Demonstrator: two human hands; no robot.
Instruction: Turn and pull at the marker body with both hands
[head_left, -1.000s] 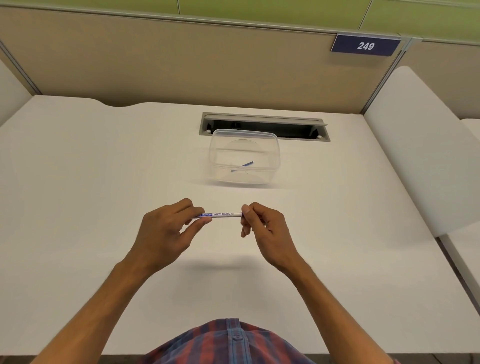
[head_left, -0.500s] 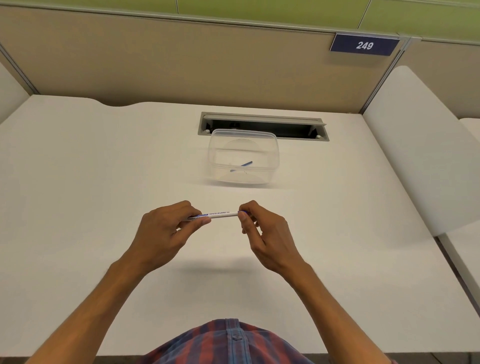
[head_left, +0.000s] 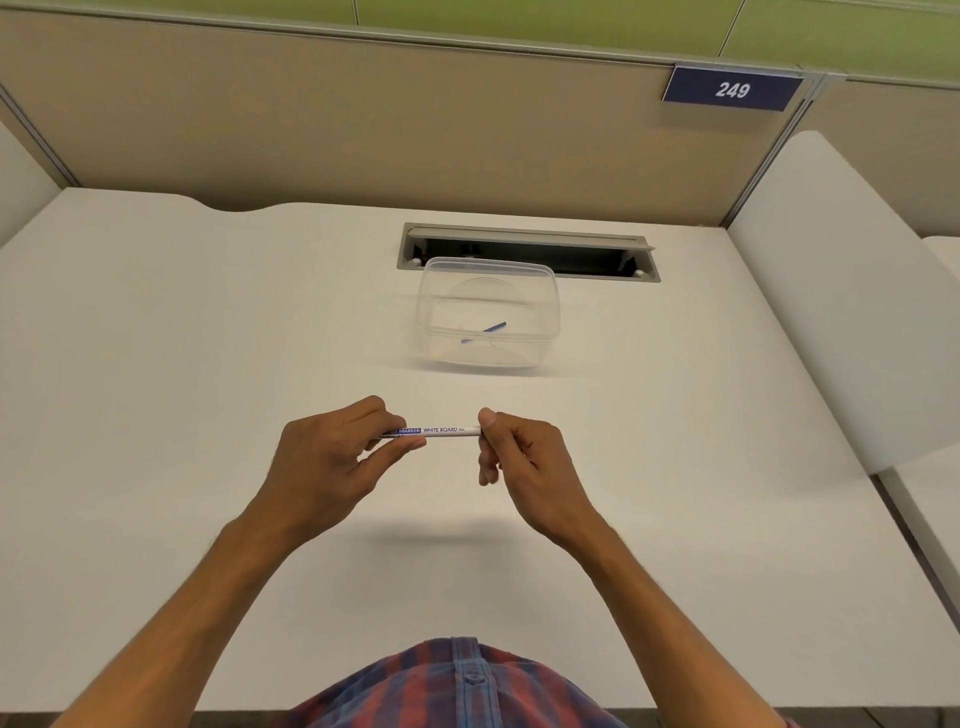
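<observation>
Seen from the head camera, a person at a white desk (head_left: 156, 415) holds a thin white marker (head_left: 447, 431) level above the desktop, one end in each hand. The left hand (head_left: 324, 462) pinches the marker's blue-banded end between thumb and curled fingers; the right hand (head_left: 530, 462) pinches the other end between thumb and forefinger, its remaining fingers curled below. Blue print on the barrel reads "MARKER" in a blue band, then "WHITE BOARD"; smaller lettering after it is too fine to read. The marker hangs clear of the desk, casting a soft shadow at 6 o'clock from it. At 12 o'clock from the hands, well apart, stands a clear plastic tub (head_left: 488, 314) with a thin blue stick (head_left: 485, 332) lying inside. Just behind the tub, a grey cable slot (head_left: 597, 254) is set into the desktop. At 1 o'clock, on the beige partition (head_left: 311, 130), a navy plate (head_left: 732, 89) reads "249". A plaid shirt (head_left: 457, 686) fills the 6 o'clock edge.
</observation>
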